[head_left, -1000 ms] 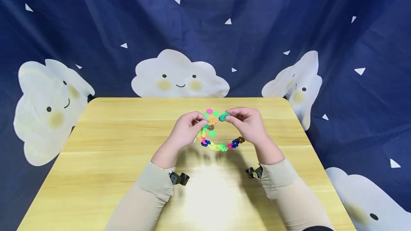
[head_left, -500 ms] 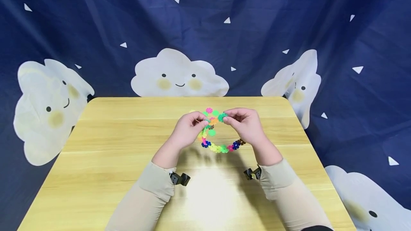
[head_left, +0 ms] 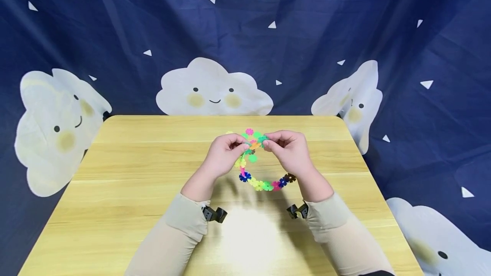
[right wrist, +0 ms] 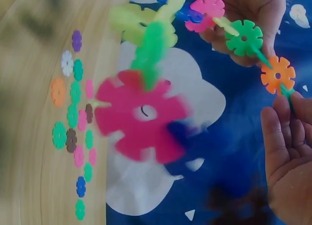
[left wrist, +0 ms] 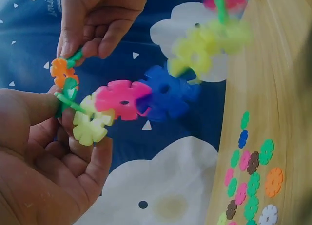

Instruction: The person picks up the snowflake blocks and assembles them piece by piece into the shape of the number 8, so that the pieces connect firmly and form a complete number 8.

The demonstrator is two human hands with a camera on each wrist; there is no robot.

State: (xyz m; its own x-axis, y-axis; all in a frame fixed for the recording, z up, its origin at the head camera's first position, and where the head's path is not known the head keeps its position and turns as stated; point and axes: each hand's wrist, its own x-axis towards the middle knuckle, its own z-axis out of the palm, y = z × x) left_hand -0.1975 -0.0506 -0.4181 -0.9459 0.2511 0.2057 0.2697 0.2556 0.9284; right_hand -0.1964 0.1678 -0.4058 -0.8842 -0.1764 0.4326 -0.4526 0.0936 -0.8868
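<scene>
My left hand (head_left: 226,152) pinches a green flower-shaped linking disc (left wrist: 69,90) in a colourful chain of such discs (head_left: 267,185). An orange disc (right wrist: 278,75) is slotted onto that green one. Opposite, my right hand (head_left: 287,150) pinches another green disc (left wrist: 75,58) edge-on against the orange disc; whether it is fully slotted in cannot be seen. Yellow, pink, blue and green discs hang below in a curve between the hands. A brown disc (head_left: 290,178) shows under my right hand, and its link beyond there is hidden.
Several loose discs (left wrist: 252,183) in green, pink, brown, orange, white and blue lie flat on the wooden table (head_left: 126,191) beyond the hands. A dark blue curtain (head_left: 245,24) with printed clouds hangs behind the table.
My right hand has moved left, bringing its green disc from a small gap up against the orange disc. The hanging curve of the chain has swung lower in the head view. My left hand stays nearly still.
</scene>
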